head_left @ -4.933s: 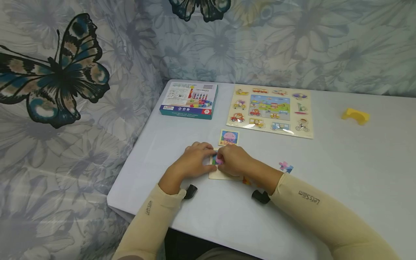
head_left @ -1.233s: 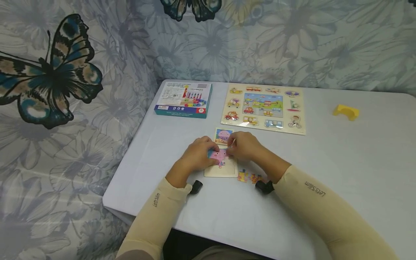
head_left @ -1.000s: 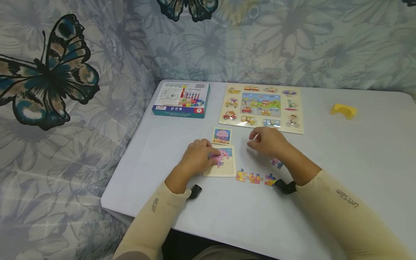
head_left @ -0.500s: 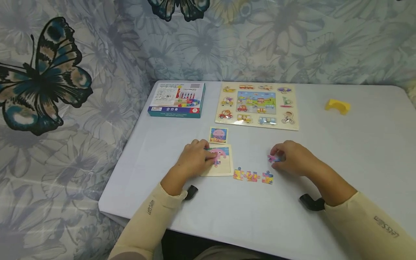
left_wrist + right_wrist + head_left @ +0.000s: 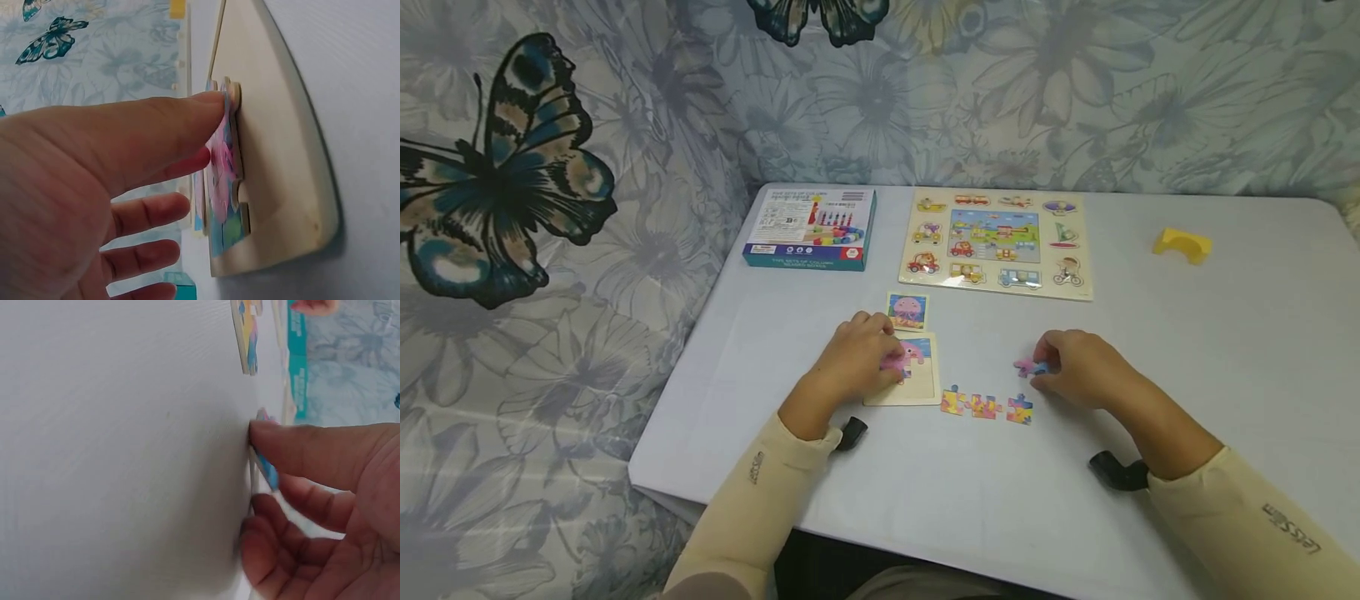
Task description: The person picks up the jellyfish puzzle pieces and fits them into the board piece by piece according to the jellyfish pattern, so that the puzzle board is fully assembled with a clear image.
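Observation:
My left hand [image 5: 850,358] rests at the left side of a small wooden puzzle board [image 5: 925,393]. In the left wrist view its straight thumb presses on joined pink and blue jigsaw pieces [image 5: 222,181], while the other fingers spread loosely beyond. Out to the right, my right hand [image 5: 1082,368] pinches a pink and blue jigsaw piece [image 5: 1024,367] between thumb and fingers. The right wrist view has this piece [image 5: 269,470] tilted close to the tabletop, partly hidden by the thumb. Three yellow and pink jigsaw pieces [image 5: 985,407] lie in a row between board and right hand.
A small picture tile with a pink octopus [image 5: 907,311] touches the board's far side. Farther back are a teal-edged box [image 5: 805,260] and a large vehicle puzzle [image 5: 1052,292]. A yellow arch block [image 5: 1183,244] sits at the far right of the white table [image 5: 1247,367].
My right hand has left the board, swung right and taken hold of the pink and blue jigsaw piece. More of the picture shows on the board. My left hand has stayed beside it.

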Action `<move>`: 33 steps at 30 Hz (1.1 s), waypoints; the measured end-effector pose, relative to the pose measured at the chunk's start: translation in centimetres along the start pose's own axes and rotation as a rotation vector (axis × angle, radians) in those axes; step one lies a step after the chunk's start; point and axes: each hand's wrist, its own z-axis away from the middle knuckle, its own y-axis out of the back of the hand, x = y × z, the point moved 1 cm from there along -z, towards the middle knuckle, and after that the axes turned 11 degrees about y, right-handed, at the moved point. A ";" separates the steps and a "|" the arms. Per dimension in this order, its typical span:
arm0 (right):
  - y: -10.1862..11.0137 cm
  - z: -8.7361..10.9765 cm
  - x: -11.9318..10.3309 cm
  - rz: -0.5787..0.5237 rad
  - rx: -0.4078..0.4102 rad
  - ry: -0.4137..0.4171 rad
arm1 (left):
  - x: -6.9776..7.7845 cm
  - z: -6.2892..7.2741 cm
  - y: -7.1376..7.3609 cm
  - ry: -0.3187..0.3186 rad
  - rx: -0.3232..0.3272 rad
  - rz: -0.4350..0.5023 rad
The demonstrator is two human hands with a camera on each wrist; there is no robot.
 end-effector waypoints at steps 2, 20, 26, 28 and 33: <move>0.0 -0.2 -0.3 -0.001 0.021 0.030 | 0.0 -0.1 0.1 0.007 -0.006 0.006; -3.1 -7.2 -7.5 -0.477 -0.127 0.100 | -0.9 -1.4 -0.7 -0.011 -0.146 0.223; -3.9 -8.1 -8.8 -0.386 -0.151 0.082 | -0.9 -1.8 -1.1 -0.003 -0.144 0.241; -3.8 -8.2 -9.2 -0.330 -0.145 0.083 | -0.9 -1.8 -1.1 0.014 -0.135 0.246; -3.3 -8.5 -10.2 -0.152 -0.143 0.121 | -0.6 -2.1 -1.1 0.062 -0.094 0.251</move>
